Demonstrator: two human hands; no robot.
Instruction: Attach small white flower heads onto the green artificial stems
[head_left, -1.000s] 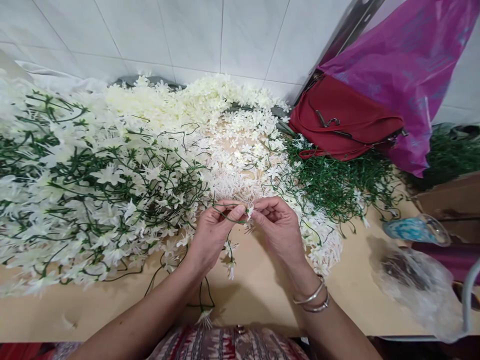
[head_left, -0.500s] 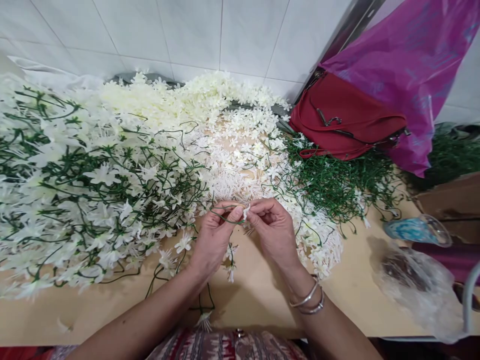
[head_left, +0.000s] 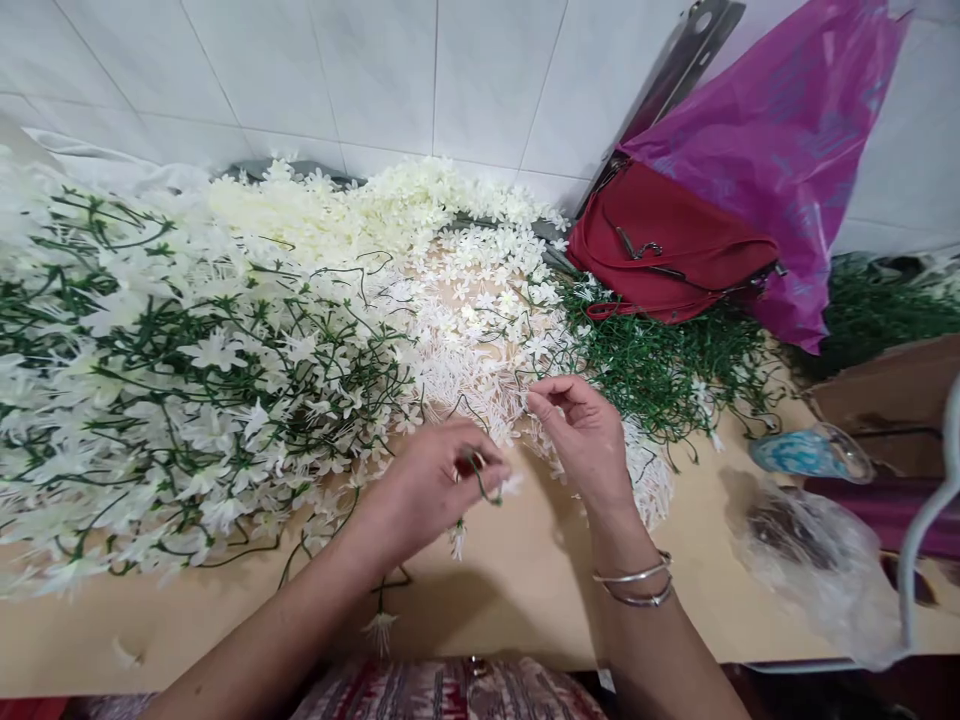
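Observation:
My left hand (head_left: 442,475) is closed on a thin green artificial flower stem (head_left: 484,480), which curls out past the fingertips. A small white flower tip (head_left: 512,484), slightly blurred, shows at the end of that stem. To its right, my right hand (head_left: 577,430) pinches thumb and forefinger together over the edge of a heap of white stamen pieces (head_left: 457,345). Whatever sits between those fingertips is too small to make out. Loose white flower heads (head_left: 480,295) lie just beyond the stamens.
A large pile of white flowers on green stems (head_left: 225,370) covers the left. Cream blossoms (head_left: 375,205) line the tiled wall. At right are green stems (head_left: 660,370), a red handbag (head_left: 675,240), a purple plastic bag (head_left: 787,150), a blue-white cup (head_left: 802,452) and a clear bag (head_left: 832,580).
My hands, earlier fingertip to fingertip at the flower piece, have parted. The left came lower with the stem; the right moved right and slightly up to the stamen heap.

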